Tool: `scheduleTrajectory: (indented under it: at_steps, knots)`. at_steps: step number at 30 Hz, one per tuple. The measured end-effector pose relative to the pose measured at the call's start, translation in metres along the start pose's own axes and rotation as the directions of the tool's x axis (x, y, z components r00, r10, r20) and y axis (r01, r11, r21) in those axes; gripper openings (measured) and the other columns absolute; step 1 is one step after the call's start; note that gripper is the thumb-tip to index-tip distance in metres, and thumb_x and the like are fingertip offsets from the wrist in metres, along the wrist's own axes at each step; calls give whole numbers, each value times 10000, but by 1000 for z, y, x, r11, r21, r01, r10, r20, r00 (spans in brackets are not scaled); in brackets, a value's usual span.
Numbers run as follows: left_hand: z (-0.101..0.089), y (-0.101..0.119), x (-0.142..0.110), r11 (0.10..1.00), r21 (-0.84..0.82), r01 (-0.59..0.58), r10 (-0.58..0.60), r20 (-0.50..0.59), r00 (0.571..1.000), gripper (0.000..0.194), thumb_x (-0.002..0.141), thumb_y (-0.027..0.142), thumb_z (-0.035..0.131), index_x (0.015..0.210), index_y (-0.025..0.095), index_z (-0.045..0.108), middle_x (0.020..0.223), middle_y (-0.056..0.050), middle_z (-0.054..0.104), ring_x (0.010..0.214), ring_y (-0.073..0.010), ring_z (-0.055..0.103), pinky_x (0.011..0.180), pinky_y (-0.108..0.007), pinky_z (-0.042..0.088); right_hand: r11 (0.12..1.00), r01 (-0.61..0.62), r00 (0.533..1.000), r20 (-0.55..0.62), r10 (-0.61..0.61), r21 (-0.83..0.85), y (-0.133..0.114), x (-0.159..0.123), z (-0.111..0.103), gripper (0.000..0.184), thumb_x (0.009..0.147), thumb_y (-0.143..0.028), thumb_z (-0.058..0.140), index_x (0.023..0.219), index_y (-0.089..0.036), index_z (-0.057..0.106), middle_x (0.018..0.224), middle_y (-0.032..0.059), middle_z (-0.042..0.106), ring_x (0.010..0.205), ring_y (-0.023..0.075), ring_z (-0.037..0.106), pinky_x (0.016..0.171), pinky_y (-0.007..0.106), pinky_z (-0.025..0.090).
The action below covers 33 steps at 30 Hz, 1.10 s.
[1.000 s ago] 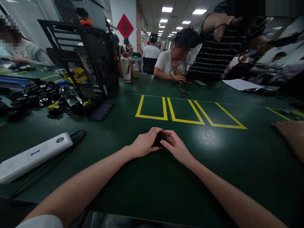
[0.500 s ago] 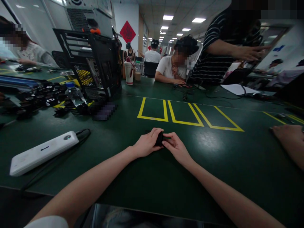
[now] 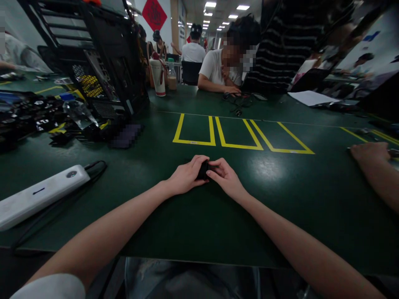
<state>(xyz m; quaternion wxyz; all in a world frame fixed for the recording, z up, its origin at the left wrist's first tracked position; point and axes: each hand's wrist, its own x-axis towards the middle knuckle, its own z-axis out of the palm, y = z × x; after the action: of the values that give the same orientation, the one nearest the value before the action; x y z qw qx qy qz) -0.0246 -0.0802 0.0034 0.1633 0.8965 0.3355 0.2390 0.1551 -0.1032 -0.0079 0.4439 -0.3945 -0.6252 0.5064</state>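
Note:
Both of my hands rest on the dark green table (image 3: pixel 193 224), meeting over a small black object (image 3: pixel 204 170). My left hand (image 3: pixel 186 177) curls its fingers round the object's left side. My right hand (image 3: pixel 225 176) pinches its right side with thumb and fingertips. Most of the object is hidden between the fingers, so I cannot make out what it is. Three yellow taped rectangles (image 3: pixel 237 133) lie on the table just beyond my hands.
A white power strip (image 3: pixel 37 195) with a black cable lies at the left. An open black computer case (image 3: pixel 102 62) and several black parts (image 3: pixel 28 120) stand at the back left. Another person's hand (image 3: pixel 369 153) rests at the right. People sit and stand at the far side.
My hands stay closed on the black object in the same place. The view has shifted slightly, and the standing person in stripes has moved their arm.

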Motion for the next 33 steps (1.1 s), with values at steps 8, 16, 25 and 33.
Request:
scheduleTrajectory:
  at_steps: [8,16,25,33]
  knots:
    - [-2,0,1,1000,-6,17,-17,16,1000,618,773,289,604,1243,228,208,1241,-91,394,931,-212,558,704,-346,510,999,-29,999,-30,27,-43,0,2,-1,314,766,-222,602,1054,-245,479,1126,32,525,1079,189,536,931,384,458]
    - [-1,-1,1,1000,-16,2,-2,1,1000,612,772,292,598,1239,247,205,1228,-78,394,897,-197,563,689,-331,501,998,49,999,2,-49,26,1,0,0,216,745,-221,624,929,-249,514,1037,2,531,1031,176,556,887,362,487]
    - [-2,0,1,1000,-17,21,-20,23,1000,620,775,302,591,1247,253,192,1228,-82,393,909,-206,561,689,-338,498,996,12,999,-43,-16,-94,5,3,-1,326,771,-227,589,1076,-260,480,1143,28,511,1110,205,506,956,428,439]
    - [-1,-1,2,1000,-22,14,-14,8,1000,602,770,296,597,1230,244,212,1220,-83,401,926,-212,558,704,-351,501,994,86,996,12,-86,-63,-2,-4,1,199,777,-221,584,961,-250,515,1107,19,486,1064,188,537,890,368,489]
